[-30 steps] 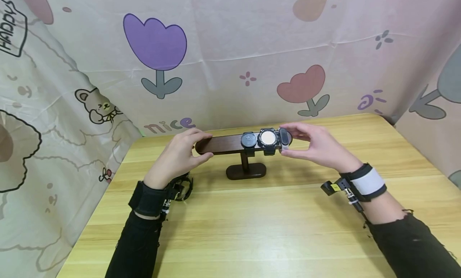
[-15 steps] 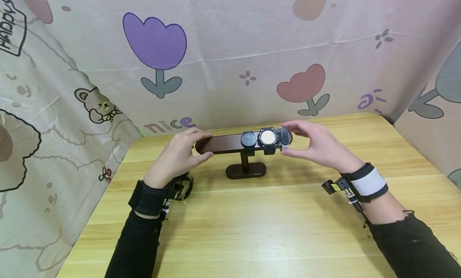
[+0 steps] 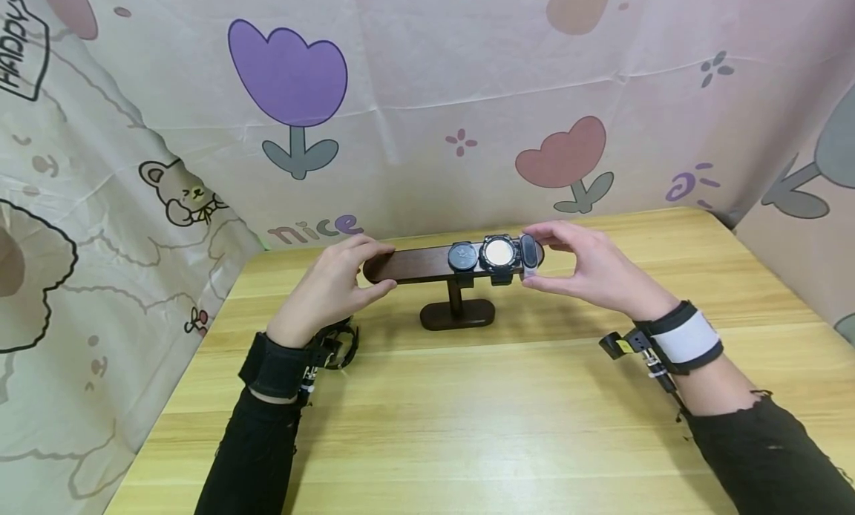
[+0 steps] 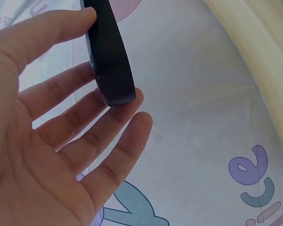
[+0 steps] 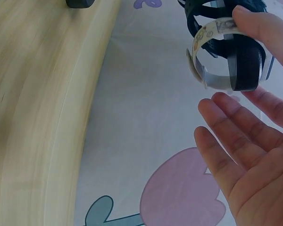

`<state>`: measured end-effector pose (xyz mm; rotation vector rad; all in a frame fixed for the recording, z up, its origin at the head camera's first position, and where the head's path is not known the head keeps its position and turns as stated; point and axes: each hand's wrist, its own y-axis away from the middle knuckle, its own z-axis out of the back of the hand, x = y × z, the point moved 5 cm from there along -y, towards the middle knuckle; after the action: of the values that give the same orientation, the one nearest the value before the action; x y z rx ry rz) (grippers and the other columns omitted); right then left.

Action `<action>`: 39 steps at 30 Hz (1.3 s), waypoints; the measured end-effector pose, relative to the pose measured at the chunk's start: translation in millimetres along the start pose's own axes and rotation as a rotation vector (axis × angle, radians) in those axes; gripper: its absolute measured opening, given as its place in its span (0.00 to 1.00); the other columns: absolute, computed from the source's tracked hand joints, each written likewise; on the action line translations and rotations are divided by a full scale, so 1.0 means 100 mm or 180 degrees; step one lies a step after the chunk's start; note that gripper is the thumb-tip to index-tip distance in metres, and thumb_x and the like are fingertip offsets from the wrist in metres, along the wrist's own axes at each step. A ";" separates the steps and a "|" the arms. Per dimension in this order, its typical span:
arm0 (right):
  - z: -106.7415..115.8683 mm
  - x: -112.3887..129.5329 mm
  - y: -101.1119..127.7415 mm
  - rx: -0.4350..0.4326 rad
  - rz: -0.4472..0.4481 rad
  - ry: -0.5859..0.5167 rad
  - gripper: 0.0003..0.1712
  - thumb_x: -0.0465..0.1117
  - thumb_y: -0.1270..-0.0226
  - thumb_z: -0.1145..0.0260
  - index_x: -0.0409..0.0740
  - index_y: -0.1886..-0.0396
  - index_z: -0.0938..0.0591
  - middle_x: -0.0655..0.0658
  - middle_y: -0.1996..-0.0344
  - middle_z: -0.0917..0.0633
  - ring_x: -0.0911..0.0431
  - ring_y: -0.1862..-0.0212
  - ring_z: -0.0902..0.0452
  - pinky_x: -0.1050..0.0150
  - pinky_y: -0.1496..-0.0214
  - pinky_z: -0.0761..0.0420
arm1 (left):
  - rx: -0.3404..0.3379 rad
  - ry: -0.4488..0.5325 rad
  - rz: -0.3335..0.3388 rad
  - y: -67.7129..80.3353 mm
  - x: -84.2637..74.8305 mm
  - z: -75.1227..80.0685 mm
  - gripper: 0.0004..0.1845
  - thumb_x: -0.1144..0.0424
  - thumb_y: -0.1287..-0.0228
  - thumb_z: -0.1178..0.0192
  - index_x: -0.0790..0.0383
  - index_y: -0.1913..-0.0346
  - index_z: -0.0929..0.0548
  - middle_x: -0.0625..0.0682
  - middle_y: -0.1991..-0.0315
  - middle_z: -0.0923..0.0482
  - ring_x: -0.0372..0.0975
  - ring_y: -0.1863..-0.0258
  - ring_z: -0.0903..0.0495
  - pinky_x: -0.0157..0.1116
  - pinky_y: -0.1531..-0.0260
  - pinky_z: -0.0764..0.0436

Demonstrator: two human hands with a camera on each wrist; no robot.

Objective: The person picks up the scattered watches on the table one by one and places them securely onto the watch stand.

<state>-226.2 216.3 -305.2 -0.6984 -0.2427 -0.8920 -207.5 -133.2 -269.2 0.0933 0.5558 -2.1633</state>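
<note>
A dark wooden T-shaped stand [image 3: 417,264] rests on the table, its bar carrying three watches at the right end. These are a dark-dial watch [image 3: 462,257], a white-dial watch [image 3: 498,254] and a slim black band [image 3: 528,253]. My left hand [image 3: 377,266] holds the bar's left end [image 4: 108,56] between thumb [image 4: 56,28] and fingers. My right hand [image 3: 541,261] pinches the slim band [image 5: 240,70] at the bar's right tip. Its thumb [image 5: 264,28] lies on the pale translucent strap, and the fingers [image 5: 236,141] are spread just beside it.
The stand's oval base [image 3: 457,316] sits mid-table, toward the back. The wooden table [image 3: 467,411] stretches toward me, edged by a cartoon-print cloth backdrop [image 3: 427,129] behind and on both sides. Black straps and small cameras ride on both wrists.
Both hands stay nearly still on the stand. The right hand's fingers have drawn slightly closer around the slim band.
</note>
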 end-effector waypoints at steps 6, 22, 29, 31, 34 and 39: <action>0.01 -0.01 0.00 0.0010 -0.0004 -0.0047 0.44 0.47 0.46 0.12 0.46 0.30 0.20 0.47 0.36 0.14 0.48 0.37 0.15 0.49 0.32 0.18 | 0.0004 0.0006 -0.0005 0.00 0.00 0.00 0.27 0.58 0.33 0.25 0.63 0.34 0.15 0.57 0.44 0.13 0.46 0.55 0.16 0.42 0.57 0.17; 0.16 0.11 0.03 -0.0172 0.0144 0.0017 0.43 0.45 0.46 0.12 0.51 0.30 0.20 0.50 0.35 0.14 0.52 0.37 0.17 0.63 0.32 0.21 | 0.0047 0.0102 0.0145 0.06 0.07 0.07 0.35 0.47 0.34 0.24 0.60 0.29 0.19 0.57 0.36 0.16 0.51 0.43 0.16 0.50 0.44 0.15; 0.23 0.24 0.04 -0.0287 0.0366 0.0069 0.43 0.40 0.49 0.11 0.48 0.32 0.19 0.50 0.35 0.14 0.54 0.37 0.18 0.79 0.32 0.27 | 0.0083 0.0092 0.0279 0.15 0.15 0.15 0.37 0.44 0.34 0.25 0.56 0.27 0.21 0.56 0.32 0.18 0.53 0.39 0.18 0.50 0.48 0.14; 0.25 0.29 0.05 -0.0320 0.0419 0.0089 0.43 0.39 0.50 0.11 0.47 0.32 0.19 0.49 0.35 0.14 0.54 0.37 0.18 0.81 0.32 0.29 | 0.0097 0.0064 0.0309 0.19 0.17 0.17 0.38 0.45 0.34 0.25 0.57 0.26 0.21 0.56 0.32 0.18 0.53 0.38 0.18 0.50 0.48 0.14; 0.27 0.35 0.06 -0.0360 0.0486 0.0110 0.43 0.38 0.50 0.11 0.46 0.32 0.19 0.48 0.36 0.14 0.53 0.38 0.18 0.83 0.32 0.30 | 0.0160 0.0032 0.0400 0.26 0.21 0.19 0.38 0.44 0.32 0.26 0.58 0.26 0.22 0.57 0.33 0.18 0.53 0.38 0.18 0.53 0.46 0.14; 0.29 0.48 0.08 -0.0389 0.0631 0.0133 0.44 0.36 0.51 0.11 0.47 0.32 0.19 0.48 0.37 0.14 0.54 0.38 0.18 0.81 0.32 0.29 | 0.0255 0.0004 0.0462 0.41 0.30 0.18 0.36 0.44 0.31 0.27 0.59 0.27 0.21 0.59 0.34 0.17 0.54 0.39 0.17 0.56 0.43 0.16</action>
<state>-188.0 208.7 -264.4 -0.8017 -0.0800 -0.7351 -192.0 -184.1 -275.4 0.1735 0.4492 -2.0438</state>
